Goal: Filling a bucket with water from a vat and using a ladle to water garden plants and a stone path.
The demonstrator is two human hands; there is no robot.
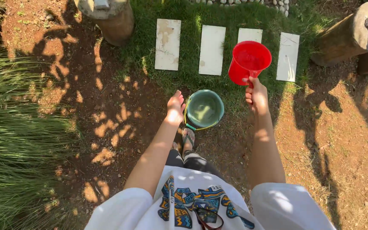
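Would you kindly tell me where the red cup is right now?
In the head view, the red cup is held up by the right hand, right of centre, above the grass, beside the green bucket and overlapping the white stepping slabs.

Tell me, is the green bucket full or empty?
Partly full: the green bucket stands upright, and murky water shows inside, below its rim.

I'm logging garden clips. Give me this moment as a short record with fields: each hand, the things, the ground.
left hand: open, at the rim of the green bucket
right hand: grip on the handle of the red cup
bucket: holds water, on the ground by the feet
ground: bare soil, grass patch with four pale slabs
sides: wooden stumps, tall grass on the left
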